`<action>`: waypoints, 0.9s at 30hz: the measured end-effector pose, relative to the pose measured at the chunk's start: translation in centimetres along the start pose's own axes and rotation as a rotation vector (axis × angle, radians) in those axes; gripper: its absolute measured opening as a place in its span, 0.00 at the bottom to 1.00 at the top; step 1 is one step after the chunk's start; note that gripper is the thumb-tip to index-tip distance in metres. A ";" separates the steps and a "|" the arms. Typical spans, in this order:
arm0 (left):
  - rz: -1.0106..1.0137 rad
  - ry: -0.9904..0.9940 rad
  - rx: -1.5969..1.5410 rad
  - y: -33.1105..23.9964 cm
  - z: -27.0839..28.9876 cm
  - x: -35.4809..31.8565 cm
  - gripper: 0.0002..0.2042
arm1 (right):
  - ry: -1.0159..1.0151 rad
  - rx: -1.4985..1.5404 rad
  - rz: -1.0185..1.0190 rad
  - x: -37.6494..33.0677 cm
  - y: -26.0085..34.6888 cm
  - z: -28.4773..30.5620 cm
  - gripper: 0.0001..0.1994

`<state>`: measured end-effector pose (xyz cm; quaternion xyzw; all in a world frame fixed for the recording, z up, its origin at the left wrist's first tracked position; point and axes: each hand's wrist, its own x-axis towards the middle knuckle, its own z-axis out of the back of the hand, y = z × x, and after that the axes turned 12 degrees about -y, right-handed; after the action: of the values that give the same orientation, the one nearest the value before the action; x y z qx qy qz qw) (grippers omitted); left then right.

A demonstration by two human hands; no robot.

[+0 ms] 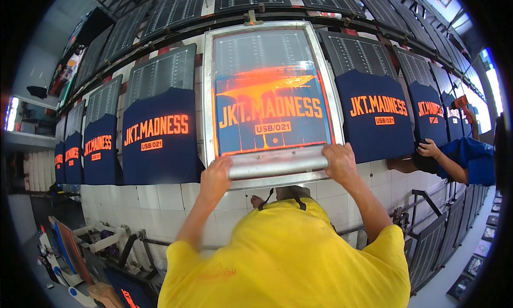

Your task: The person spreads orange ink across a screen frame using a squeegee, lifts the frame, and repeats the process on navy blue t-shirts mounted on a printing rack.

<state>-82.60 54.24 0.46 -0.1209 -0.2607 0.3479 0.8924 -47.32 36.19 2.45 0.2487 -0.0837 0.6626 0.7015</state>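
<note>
Both ends of a wide silvery squeegee [278, 163] are gripped: my left hand [215, 175] is closed round its left end and my right hand [340, 161] round its right end. The squeegee lies across the near part of a metal-framed printing screen [208, 67]. Bright orange ink [267, 83] is smeared over the upper mesh, with streaks running toward the squeegee. Through the mesh a navy T-shirt shows, and orange lettering stands out on it. The squeegee's blade edge is hidden.
Navy shirts with orange prints lie on black boards to the left [156, 134] and right [377, 115]. A second row of boards [168, 11] runs behind a rail. At the right, a co-worker in a blue top [467, 158] holds an orange tool [459, 101]. Racks [435, 241] stand behind me.
</note>
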 end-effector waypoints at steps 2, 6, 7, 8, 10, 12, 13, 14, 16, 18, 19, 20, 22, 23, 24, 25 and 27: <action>0.012 -0.005 0.020 -0.7 0.1 -1.1 0.16 | 0.003 -0.001 -0.010 -1.1 0.7 0.2 0.17; -0.048 -0.040 0.025 0.2 -1.1 -1.0 0.19 | -0.006 -0.040 0.030 -1.3 0.1 -0.8 0.15; -0.090 -0.060 0.038 0.7 -1.4 -0.3 0.18 | -0.022 -0.051 0.046 -1.0 -0.3 -1.2 0.15; -0.088 -0.050 0.033 1.2 -1.6 0.5 0.18 | -0.027 -0.061 0.057 -0.5 -0.7 -1.6 0.14; -0.083 -0.038 0.025 2.3 -2.1 2.6 0.18 | -0.041 -0.084 0.084 1.4 -2.1 -2.7 0.12; -0.101 -0.036 0.055 3.4 -2.9 5.0 0.19 | -0.028 -0.102 0.082 3.6 -3.6 -3.9 0.11; -0.108 -0.040 0.075 4.2 -3.4 6.4 0.19 | -0.025 -0.108 0.086 5.0 -4.5 -4.6 0.10; -0.155 -0.078 0.076 5.1 -4.0 7.8 0.18 | -0.046 -0.114 0.103 6.4 -5.4 -5.2 0.10; -0.137 -0.063 0.066 6.4 -5.0 10.7 0.17 | -0.024 -0.136 0.110 9.2 -7.0 -6.1 0.09; -0.128 -0.067 0.067 7.6 -5.4 13.7 0.16 | -0.007 -0.150 0.110 12.1 -8.3 -7.2 0.08; -0.127 -0.070 0.064 8.2 -5.8 14.9 0.16 | 0.008 -0.155 0.099 13.1 -8.9 -7.7 0.08; -0.135 -0.085 0.062 8.5 -5.9 16.4 0.15 | 0.012 -0.169 0.090 14.4 -9.4 -7.7 0.08; -0.122 -0.048 0.063 8.7 -5.7 18.3 0.14 | 0.034 -0.160 0.095 16.4 -10.4 -7.7 0.07; -0.117 -0.030 0.065 8.5 -5.4 18.8 0.13 | 0.043 -0.156 0.098 16.8 -10.7 -7.6 0.07; -0.034 0.052 0.029 8.4 -5.2 19.0 0.14 | 0.065 -0.133 0.086 16.7 -10.9 -7.8 0.06; -0.032 0.079 0.058 8.5 -5.0 19.3 0.14 | 0.096 -0.153 0.076 16.8 -10.9 -7.7 0.05; -0.029 0.124 0.116 8.7 -4.6 20.8 0.14 | 0.152 -0.197 0.061 18.3 -11.2 -7.3 0.05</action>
<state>-71.99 74.61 1.12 -0.0864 -0.1862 0.3414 0.9172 -36.07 55.80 1.67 0.1247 -0.1024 0.6891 0.7065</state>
